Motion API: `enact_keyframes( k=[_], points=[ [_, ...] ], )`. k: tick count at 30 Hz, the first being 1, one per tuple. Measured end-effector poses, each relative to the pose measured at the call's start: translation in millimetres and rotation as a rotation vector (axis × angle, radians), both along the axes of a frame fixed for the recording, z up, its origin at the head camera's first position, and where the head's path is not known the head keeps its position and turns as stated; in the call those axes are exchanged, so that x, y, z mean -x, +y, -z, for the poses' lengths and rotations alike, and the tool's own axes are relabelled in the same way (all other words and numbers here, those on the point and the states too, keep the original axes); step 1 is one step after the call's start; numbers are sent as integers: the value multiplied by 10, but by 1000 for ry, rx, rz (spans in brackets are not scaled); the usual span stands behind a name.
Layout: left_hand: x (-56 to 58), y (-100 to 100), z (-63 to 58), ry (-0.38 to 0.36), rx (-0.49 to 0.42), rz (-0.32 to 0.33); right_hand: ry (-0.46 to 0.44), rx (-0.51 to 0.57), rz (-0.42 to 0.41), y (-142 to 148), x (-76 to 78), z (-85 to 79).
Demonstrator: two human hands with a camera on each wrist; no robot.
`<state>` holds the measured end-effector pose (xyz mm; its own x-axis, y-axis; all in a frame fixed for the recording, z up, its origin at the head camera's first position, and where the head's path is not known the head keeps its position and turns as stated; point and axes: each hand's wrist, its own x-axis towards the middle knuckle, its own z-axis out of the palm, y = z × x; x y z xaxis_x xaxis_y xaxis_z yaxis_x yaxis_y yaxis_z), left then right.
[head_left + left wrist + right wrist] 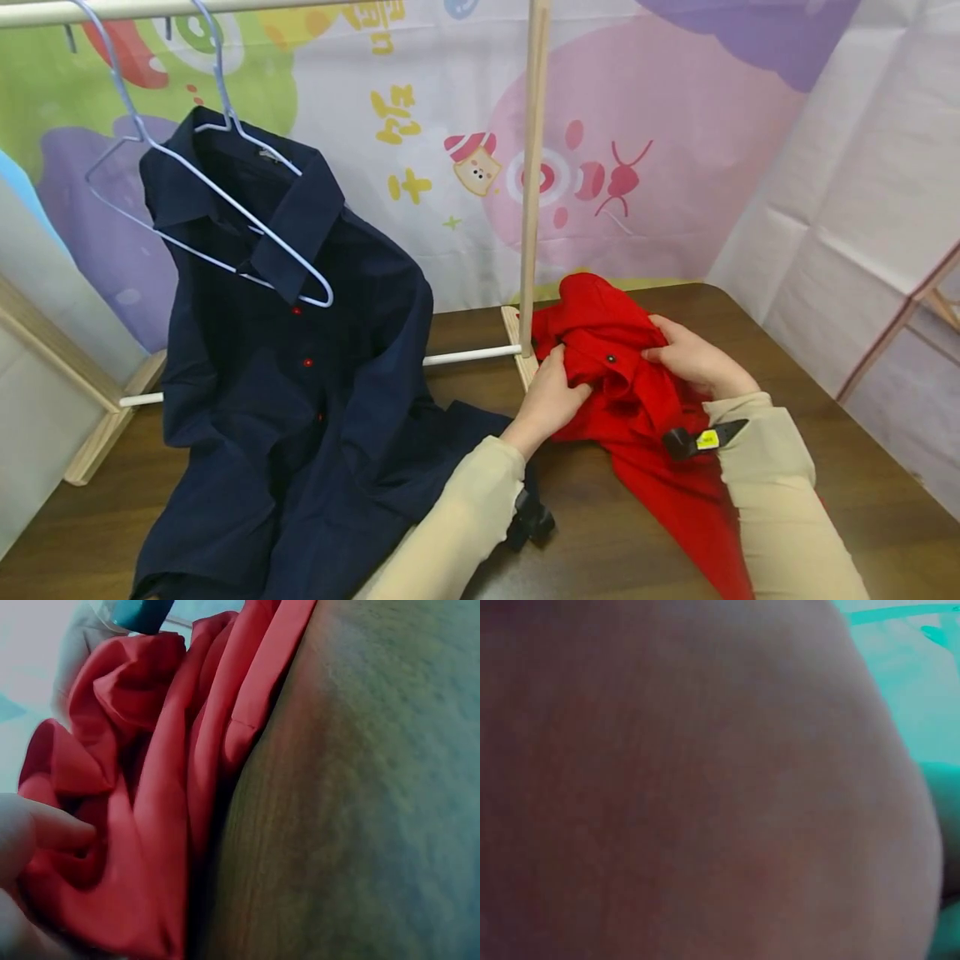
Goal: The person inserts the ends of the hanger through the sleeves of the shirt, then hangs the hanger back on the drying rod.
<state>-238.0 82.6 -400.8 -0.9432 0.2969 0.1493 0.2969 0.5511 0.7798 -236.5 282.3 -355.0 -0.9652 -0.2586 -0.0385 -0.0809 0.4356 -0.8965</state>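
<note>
A crumpled red shirt [600, 312] with a dark button lies bunched on the table, one long part trailing toward the front edge. My left hand [551, 400] grips its near-left side, fingers partly hidden in the folds. In the left wrist view, the thumb [64, 829] presses into a fold of the red cloth [161, 795]. On the other side, my right hand [697, 358] holds the upper right of the bundle between thumb and fingers. The right wrist view is mostly filled by blurred skin [727, 787].
A navy shirt [300, 442] with red buttons hangs from a wooden rack [532, 167] at left, its lower part spread on the table [840, 467]. A bare pale hanger [225, 196] hangs before it. A patterned cloth [637, 100] covers the back.
</note>
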Motion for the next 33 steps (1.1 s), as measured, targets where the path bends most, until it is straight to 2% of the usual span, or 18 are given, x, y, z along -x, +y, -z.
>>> enact_keyframes(
  k=[9,15,19,28,33],
  points=[
    [5,-59,-90,90,-212,-76,-127,183,-94,-109,-67,-119],
    [-12,-136,-207,158,-310,-137,-177,232,-121,-268,-142,-220],
    [-23,-199,-267,189,-336,-163,-156,203,-139,-348,-193,-263],
    [5,-381,-449,292,-387,-140,-100,213,-205,-477,-304,-380],
    [-12,-465,-558,339,-446,-142,-26,113,-231,-543,-375,-477]
  ],
)
